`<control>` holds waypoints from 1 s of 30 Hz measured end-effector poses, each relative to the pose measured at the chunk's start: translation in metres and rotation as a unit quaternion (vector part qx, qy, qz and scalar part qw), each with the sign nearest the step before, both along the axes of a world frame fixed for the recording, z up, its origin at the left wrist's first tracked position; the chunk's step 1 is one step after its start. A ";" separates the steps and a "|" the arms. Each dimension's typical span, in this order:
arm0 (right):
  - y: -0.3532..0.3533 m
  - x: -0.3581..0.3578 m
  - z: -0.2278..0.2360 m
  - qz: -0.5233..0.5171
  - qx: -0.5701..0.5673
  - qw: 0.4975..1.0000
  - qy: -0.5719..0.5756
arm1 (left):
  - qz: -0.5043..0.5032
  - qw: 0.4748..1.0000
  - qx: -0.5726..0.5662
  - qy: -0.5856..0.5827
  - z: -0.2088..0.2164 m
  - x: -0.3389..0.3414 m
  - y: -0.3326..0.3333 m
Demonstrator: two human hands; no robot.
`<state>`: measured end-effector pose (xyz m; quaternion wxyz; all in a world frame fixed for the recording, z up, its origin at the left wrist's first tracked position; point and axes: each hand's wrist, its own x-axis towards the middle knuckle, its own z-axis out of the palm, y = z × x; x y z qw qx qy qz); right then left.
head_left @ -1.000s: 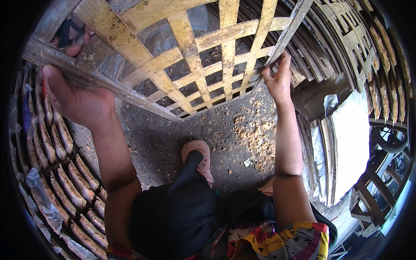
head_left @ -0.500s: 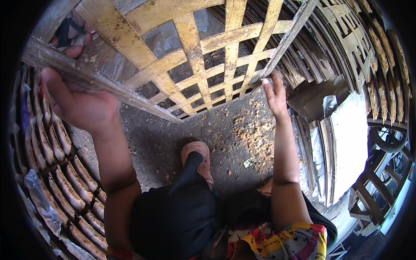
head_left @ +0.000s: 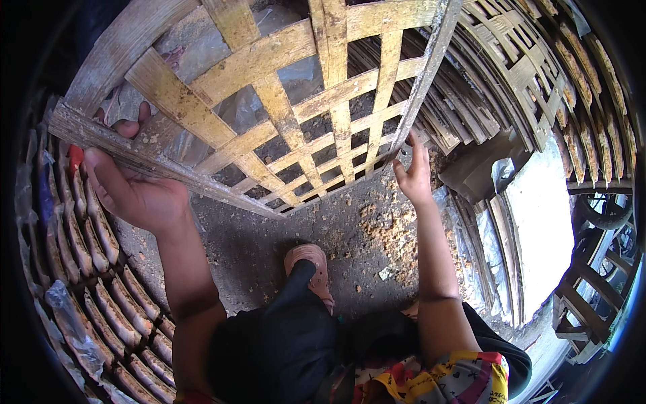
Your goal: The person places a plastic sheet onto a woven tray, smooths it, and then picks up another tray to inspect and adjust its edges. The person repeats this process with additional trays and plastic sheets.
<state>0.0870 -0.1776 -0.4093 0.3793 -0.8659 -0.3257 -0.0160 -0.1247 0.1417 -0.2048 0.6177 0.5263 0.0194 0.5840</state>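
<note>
A large wooden lattice tray with crossed flat slats and a weathered frame stands tilted in front of me, its lower corner close to the floor. My left hand is closed around the tray's left rail, thumb on the near side and fingertips showing behind it. On the right, my right hand grips the other rail near its lower part; some of its fingers are hidden behind the wood.
Rows of stacked trays filled with a brownish crust stand at the left. More lattice trays lean at the upper right. A pale sheet rests below them. Orange-brown crumbs lie scattered on the dark floor, near my pink clog.
The lattice tray has come down and tilted slightly, with both hands still holding it. My right hand has shifted a little left. The whole view has moved slightly too.
</note>
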 end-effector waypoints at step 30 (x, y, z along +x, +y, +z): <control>0.055 0.023 0.111 -0.162 0.107 0.969 -0.151 | 0.060 0.998 0.025 0.026 0.009 -0.004 -0.022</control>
